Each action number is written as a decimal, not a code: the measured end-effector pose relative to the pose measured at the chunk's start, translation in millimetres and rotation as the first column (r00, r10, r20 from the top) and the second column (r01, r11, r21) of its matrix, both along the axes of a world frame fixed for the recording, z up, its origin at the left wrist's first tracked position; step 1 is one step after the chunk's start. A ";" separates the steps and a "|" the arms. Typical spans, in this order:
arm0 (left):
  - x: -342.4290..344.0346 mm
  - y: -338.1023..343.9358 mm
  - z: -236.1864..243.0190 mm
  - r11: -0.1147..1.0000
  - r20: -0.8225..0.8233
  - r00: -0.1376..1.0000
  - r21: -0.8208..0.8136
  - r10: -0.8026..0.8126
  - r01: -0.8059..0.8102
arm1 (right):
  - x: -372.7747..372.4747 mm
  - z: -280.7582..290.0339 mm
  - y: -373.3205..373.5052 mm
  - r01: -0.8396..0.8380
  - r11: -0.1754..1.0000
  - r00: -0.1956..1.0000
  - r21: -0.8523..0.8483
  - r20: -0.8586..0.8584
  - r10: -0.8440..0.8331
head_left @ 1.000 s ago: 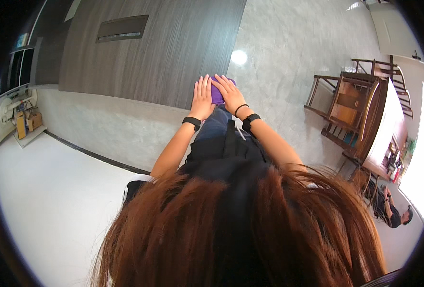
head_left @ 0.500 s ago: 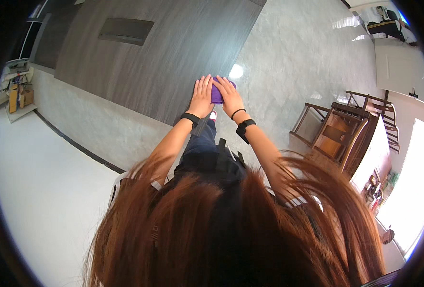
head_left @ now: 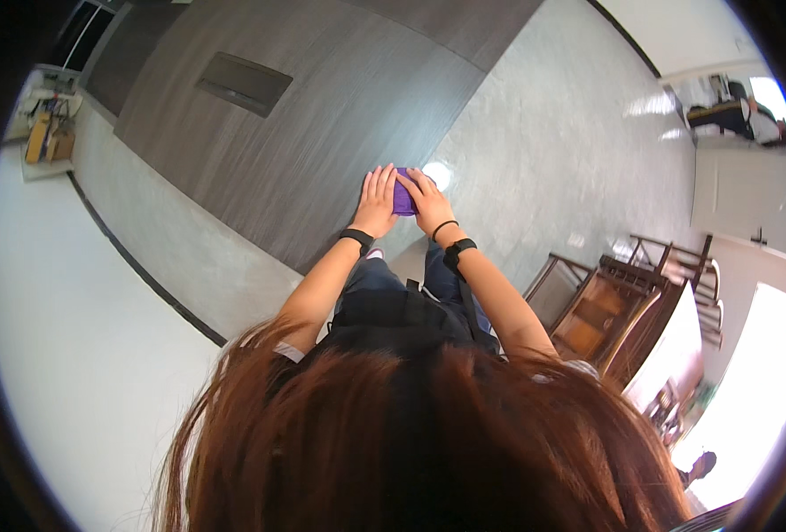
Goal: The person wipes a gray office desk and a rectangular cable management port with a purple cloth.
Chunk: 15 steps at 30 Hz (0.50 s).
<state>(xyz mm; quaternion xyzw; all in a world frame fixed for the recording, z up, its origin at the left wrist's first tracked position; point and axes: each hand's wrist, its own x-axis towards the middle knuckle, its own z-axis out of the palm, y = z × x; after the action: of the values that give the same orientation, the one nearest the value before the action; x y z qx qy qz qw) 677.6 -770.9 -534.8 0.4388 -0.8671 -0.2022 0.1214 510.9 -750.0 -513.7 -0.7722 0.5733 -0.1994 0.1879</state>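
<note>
Grip is made by both hands together: the left hand (head_left: 375,209) is laid along one side of a purple bundle (head_left: 404,199), and the right hand (head_left: 430,206) is laid along the other. The fingers are kept long and almost straight, with only a small gap left between the hands, and that gap is filled by the bundle. What is done underneath is hidden, so it cannot be told how far any fingers are curled below.

By its look, the bundle is judged to be light and soft, and likely to be squashed if it is squeezed hard. It does not seem easily broken. It is best held by its two sides, with flat palms, so that it is not let slip.

A bright purple colour is shown, with a squarish shape and some small folds near the lower edge. Much of it is covered by fingers.

The bundle is held out in front of the body, by the edge of the grey worktop (head_left: 348,97), with the shiny floor (head_left: 543,133) seen to the right. Whether the worktop is touched by it cannot be told. A black band is worn on each wrist.
</note>
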 end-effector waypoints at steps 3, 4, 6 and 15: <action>-30.9 -13.1 -5.8 0.995 -0.024 0.995 0.045 0.092 -0.091 | -30.0 6.3 -25.8 -0.089 0.991 0.996 0.098 0.022 0.087; -40.3 -19.3 -10.2 0.992 -0.022 0.992 0.038 0.121 -0.120 | -38.3 7.2 -36.9 -0.119 0.989 0.993 0.091 0.024 0.117; -60.9 -30.3 -11.2 0.983 0.050 0.982 -0.043 0.182 -0.180 | -57.4 8.2 -53.1 -0.169 0.984 0.986 0.051 0.018 0.169; -102.3 -36.0 1.7 0.911 0.102 0.909 0.042 0.404 -0.409 | -96.8 -1.2 -114.8 -0.465 0.884 0.884 0.038 -0.027 0.466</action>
<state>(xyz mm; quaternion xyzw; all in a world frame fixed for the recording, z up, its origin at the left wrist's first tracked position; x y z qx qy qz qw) 575.3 -806.9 -533.1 0.6219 -0.7546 -0.1794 0.1076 414.1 -864.8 -514.9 -0.8877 0.3774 -0.1260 0.2317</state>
